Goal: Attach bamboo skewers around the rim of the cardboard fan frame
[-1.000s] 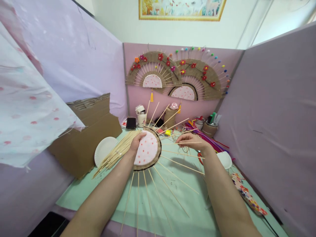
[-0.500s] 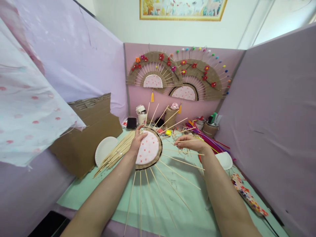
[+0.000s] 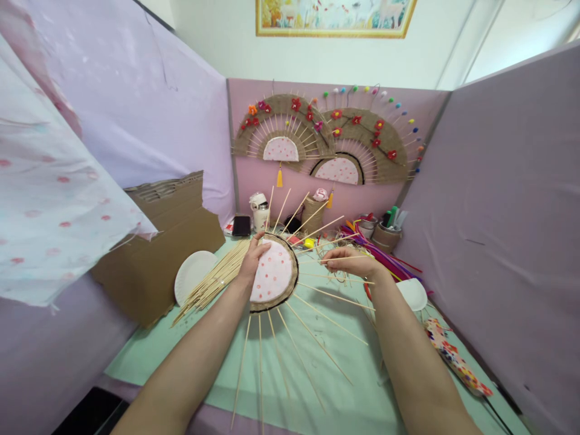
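My left hand [image 3: 252, 261] is closed on the straight edge of a half-round fan base [image 3: 276, 275], thumb across its pink-dotted white face. Twine and a black cord run along the curved rim, and several thin bamboo sticks [image 3: 324, 297] fan out from it. The base is held up on its side above the table, curve facing right. At the right of the rim, my right hand [image 3: 344, 261] pinches one of these sticks between thumb and fingers.
A bundle of bamboo sticks [image 3: 212, 281] lies left of the fan, beside a white paper plate [image 3: 193, 275] and brown cardboard [image 3: 158, 254]. Pipe cleaners [image 3: 385, 257], a pen holder [image 3: 387, 235] and a flower-patterned glue gun [image 3: 453, 356] are on the right. Two finished fans [image 3: 281, 103] hang behind.
The fan base has tilted very slightly, its lower sticks shifting a little to the right. Both hands keep almost the same place and hold.
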`<state>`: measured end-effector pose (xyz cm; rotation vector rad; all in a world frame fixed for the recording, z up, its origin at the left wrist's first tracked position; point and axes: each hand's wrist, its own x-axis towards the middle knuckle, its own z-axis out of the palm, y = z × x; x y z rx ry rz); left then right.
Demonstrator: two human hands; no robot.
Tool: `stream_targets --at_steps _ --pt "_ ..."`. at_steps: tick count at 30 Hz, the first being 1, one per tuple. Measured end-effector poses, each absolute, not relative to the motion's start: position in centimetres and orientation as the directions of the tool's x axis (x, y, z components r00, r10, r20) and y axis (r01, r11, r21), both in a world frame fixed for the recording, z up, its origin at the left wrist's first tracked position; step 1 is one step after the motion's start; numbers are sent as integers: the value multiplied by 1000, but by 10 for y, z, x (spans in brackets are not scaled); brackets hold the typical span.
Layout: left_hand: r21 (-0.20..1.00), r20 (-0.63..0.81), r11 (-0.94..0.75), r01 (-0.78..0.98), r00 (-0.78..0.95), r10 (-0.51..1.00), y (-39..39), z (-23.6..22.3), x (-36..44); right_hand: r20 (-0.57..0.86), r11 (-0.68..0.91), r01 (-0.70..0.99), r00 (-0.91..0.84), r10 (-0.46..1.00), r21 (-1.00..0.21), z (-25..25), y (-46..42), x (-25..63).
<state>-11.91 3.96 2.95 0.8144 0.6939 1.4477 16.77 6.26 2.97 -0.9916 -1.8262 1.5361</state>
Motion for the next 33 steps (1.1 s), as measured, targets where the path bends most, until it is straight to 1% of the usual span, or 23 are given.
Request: stream_targets --at_steps 2,5,7,12,17,23,27,30,33 --pt "803 -28 57 -593 58 998 39 31 -118 -29 89 177 -573 819 -980 30 63 170" --pt "759 -233 272 -592 143 962 36 36 -117 6 113 153 -567 824 -982 31 62 171" --pt "731 -286 332 -596 175 942 35 39 -117 16 110 135 -558 829 -985 32 61 171" --pt "701 -300 367 -612 213 930 33 41 -119 5 90 125 -560 828 -988 33 60 171" --pt "710 -315 361 -604 186 931 35 41 -119 3 69 98 -553 833 -993 34 61 172" --pt "717 -311 376 -587 213 926 34 42 -120 6 35 49 -497 868 -998 29 64 175" --pt "720 -303 369 -587 212 929 35 41 -122 60 44 -50 -392 918 -998 24 71 176" --pt "704 -291 387 -596 255 922 37 38 -124 125 73 -183 -286 950 -980 26 74 176" --pt "683 -314 419 -598 278 908 39 38 -122 142 71 -313 -210 967 -947 33 74 178"
